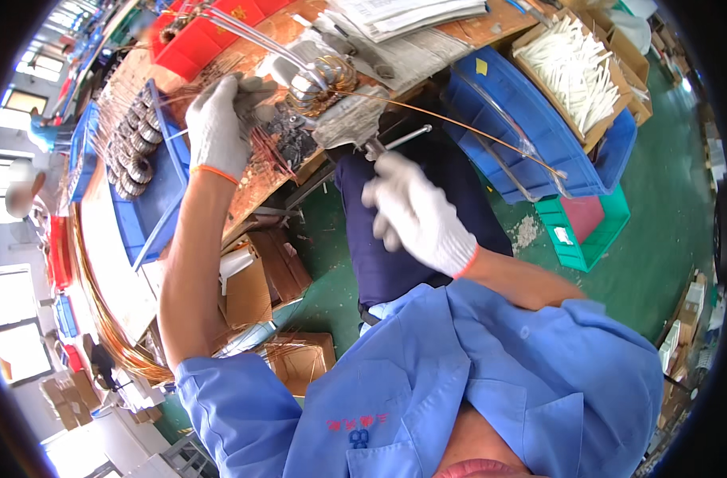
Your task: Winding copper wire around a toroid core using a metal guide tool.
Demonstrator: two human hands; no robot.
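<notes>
A ring-shaped coil (325,86), wound with copper-coloured wire, sits in a worn grey metal fixture (347,123) at the bench edge. One copper wire (475,129) runs from it far out to the right. My left hand (220,119), in a white glove with greyed fingertips, is left of the coil. Its fingers are curled among thin wires; what they hold is hidden. My right hand (419,215), also gloved, hovers over my lap, slightly blurred. Its fingers are loosely bent and apart, just below a metal rod (409,137) on the fixture; I see nothing in them.
At left a blue tray (152,215) holds several wound rings (136,143). A red bin (196,48) and papers (403,16) lie at the back. On the right stand a blue crate (491,95), a box of white strips (574,72) and a green bin (570,239).
</notes>
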